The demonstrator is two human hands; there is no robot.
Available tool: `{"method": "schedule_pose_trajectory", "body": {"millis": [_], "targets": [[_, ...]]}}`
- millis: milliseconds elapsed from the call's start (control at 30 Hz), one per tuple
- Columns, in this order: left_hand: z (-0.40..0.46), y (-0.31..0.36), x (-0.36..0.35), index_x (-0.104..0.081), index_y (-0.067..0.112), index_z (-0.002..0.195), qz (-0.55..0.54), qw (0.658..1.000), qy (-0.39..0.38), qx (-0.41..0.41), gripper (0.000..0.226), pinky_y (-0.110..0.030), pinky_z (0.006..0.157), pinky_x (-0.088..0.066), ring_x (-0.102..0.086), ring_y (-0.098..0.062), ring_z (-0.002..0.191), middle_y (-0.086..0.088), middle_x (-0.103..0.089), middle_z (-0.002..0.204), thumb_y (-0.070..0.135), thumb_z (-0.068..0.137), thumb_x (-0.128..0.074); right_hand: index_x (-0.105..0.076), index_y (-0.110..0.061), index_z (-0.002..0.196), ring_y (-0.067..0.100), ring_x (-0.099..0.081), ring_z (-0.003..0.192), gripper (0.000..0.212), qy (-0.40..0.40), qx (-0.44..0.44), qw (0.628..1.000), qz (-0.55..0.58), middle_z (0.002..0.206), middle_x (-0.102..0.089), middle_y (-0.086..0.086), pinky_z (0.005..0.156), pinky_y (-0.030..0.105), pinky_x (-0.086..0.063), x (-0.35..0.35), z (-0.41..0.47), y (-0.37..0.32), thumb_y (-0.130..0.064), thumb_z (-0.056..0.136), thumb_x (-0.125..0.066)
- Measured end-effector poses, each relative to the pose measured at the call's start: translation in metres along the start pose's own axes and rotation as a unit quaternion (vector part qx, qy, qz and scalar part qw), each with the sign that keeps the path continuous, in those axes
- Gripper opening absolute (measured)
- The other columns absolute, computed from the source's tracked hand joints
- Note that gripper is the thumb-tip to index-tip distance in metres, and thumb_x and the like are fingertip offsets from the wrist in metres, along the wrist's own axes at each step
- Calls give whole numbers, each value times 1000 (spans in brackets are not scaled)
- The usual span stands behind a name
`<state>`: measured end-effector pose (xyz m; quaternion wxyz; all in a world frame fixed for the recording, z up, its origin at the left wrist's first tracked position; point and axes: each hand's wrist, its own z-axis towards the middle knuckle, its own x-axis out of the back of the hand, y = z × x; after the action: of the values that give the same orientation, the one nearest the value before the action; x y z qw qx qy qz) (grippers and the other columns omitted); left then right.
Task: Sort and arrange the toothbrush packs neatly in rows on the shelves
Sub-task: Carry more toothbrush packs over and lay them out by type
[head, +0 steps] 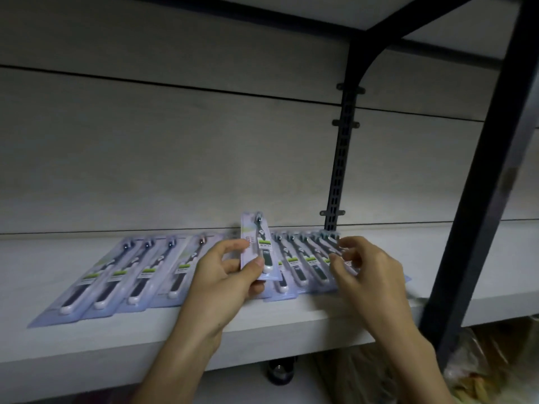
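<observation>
Packs partly hidden behind right hand, its grip unclear.

Little here can be read. The raised pale-blue toothbrush blister pack, pinched in the left hand, carries a line of pinkish lettering running up its card beside the brush handle, too blurred to spell out. Its small green-and-white label strip bears tiny dark print, also unreadable. The flat packs lying on the white shelf to either side of that raised pack show the same green-and-white strips, equally illegible.
</observation>
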<state>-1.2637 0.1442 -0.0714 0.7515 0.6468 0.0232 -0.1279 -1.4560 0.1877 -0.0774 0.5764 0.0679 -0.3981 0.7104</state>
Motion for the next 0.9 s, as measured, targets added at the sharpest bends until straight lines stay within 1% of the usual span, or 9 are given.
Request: {"method": "schedule_pose_trajectory", "body": {"millis": [133,300,400,467,500,567,667,800,900], "targets": [[3,-2,-25,-60,13,102,60,998,11,-31,18,-19,51,-51,-57,-8,44,-8,-65,77,5,87,-64,-62,-20,113,17,-59,85,29,-11,1,1000,16,95,-68,2,71,24,-39,1,10,20,-26,85,-65],[12,-7,-45,-61,14,104,140,988,7,-63,17,-20,48,-46,-56,-10,46,0,-68,64,11,88,-64,-60,-22,116,16,-60,89,30,-22,-8,999,35,98,-67,0,75,27,-45,2,17,35,-27,86,-64],[16,-10,-53,-62,15,108,166,984,14,-57,21,-15,46,-45,-59,-9,55,-6,-69,82,15,88,-65,-60,-24,115,16,-60,89,30,-23,-7,999,44,96,-66,0,77,34,-50,1,20,40,-28,86,-63],[20,-13,-55,-61,21,106,199,978,22,-58,21,-12,50,-44,-62,-13,69,-6,-67,92,22,86,-66,-59,-25,114,16,-59,88,28,-28,-1,998,48,93,-65,-1,78,36,-50,1,22,43,-28,86,-62],[21,-15,-56,-61,25,105,224,973,20,-62,20,-14,55,-46,-63,-16,74,-5,-67,91,25,86,-67,-59,-26,114,15,-59,88,28,-32,1,998,50,93,-65,-2,78,37,-51,1,23,44,-28,86,-62],[22,-17,-59,-59,27,104,264,962,7,-73,21,-29,68,-49,-62,-22,74,-6,-65,86,29,84,-67,-59,-26,114,13,-59,88,27,-38,1,997,60,96,-65,-3,79,37,-51,0,25,45,-28,86,-62],[23,-16,-62,-57,28,105,312,945,9,-97,23,-38,71,-50,-63,-24,71,-6,-64,82,31,84,-67,-59,-26,114,12,-60,87,28,-40,8,997,64,98,-66,-3,76,32,-50,-2,29,45,-28,87,-62],[22,-13,-61,-53,29,114,422,895,22,-142,32,-29,72,-46,-59,-13,81,9,-58,82,40,86,-63,-60,-23,115,14,-59,85,29,-45,19,997,61,98,-67,-3,75,28,-45,-5,32,42,-28,87,-62],[17,-9,-57,-50,30,119,474,865,26,-164,35,-26,74,-42,-54,-11,92,10,-58,89,45,88,-58,-61,-23,115,13,-58,86,28,-47,28,997,61,99,-67,-2,77,27,-44,-6,35,38,-26,87,-61]]}}
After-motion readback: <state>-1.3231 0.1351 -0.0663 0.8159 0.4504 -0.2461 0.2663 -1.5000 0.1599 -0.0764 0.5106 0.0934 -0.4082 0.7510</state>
